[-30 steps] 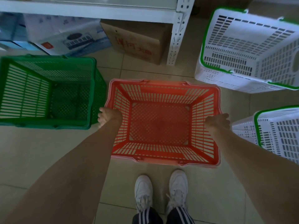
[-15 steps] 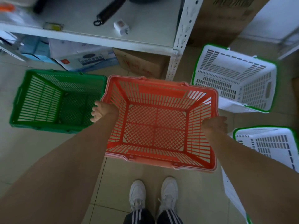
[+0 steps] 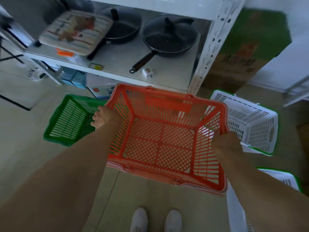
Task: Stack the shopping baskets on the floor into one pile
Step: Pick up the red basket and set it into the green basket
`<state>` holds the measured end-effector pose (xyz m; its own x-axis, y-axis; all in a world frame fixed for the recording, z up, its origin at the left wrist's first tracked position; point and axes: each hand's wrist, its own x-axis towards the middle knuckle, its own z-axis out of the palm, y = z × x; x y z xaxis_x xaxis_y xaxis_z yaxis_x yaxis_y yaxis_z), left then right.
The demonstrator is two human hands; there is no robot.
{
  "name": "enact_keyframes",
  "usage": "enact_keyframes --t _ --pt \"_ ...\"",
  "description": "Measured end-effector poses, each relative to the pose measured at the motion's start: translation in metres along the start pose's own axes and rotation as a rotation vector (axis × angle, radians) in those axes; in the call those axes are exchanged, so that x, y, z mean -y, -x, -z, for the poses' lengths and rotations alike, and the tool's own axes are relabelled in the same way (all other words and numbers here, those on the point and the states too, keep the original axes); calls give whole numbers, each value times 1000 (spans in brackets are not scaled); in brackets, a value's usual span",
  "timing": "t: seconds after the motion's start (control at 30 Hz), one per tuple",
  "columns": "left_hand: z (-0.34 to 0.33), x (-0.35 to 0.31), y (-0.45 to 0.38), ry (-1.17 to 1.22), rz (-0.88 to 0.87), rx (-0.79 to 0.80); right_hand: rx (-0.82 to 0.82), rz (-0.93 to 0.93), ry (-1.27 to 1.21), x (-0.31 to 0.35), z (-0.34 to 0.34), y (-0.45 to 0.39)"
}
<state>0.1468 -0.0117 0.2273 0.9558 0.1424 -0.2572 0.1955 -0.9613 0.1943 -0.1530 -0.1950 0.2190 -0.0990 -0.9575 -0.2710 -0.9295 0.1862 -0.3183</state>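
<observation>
I hold a red slatted shopping basket [image 3: 168, 106] in the air in front of me, mouth up and tilted a little toward me. My left hand [image 3: 102, 117] grips its left rim and my right hand [image 3: 225, 144] grips its right rim. Below and to the left, a green basket [image 3: 66, 119] stands on the floor, partly covered by the red one. A white basket with a green rim [image 3: 252, 121] sits on the floor to the right. Part of a second white basket [image 3: 282, 178] shows under my right forearm.
A white metal shelf unit [image 3: 209, 52] stands straight ahead with two black pans [image 3: 168, 37], a folded cloth and small items on it. Boxes sit under the shelf. A green and brown carton [image 3: 247, 52] stands to its right. My white shoes [image 3: 155, 220] are on the tiled floor.
Both hands have lifted the red basket off the floor and up toward the shelf. The view has tipped upward, so the shelf top with the pans now shows.
</observation>
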Motion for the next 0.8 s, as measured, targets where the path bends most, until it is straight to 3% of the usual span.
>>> enact_keyframes --t 0.23,0.8 --pt "42 26 -56 89 74 -56 21 94 2 65 -14 32" --pt "115 128 -256 118 169 -148 105 290 24 230 -135 153"
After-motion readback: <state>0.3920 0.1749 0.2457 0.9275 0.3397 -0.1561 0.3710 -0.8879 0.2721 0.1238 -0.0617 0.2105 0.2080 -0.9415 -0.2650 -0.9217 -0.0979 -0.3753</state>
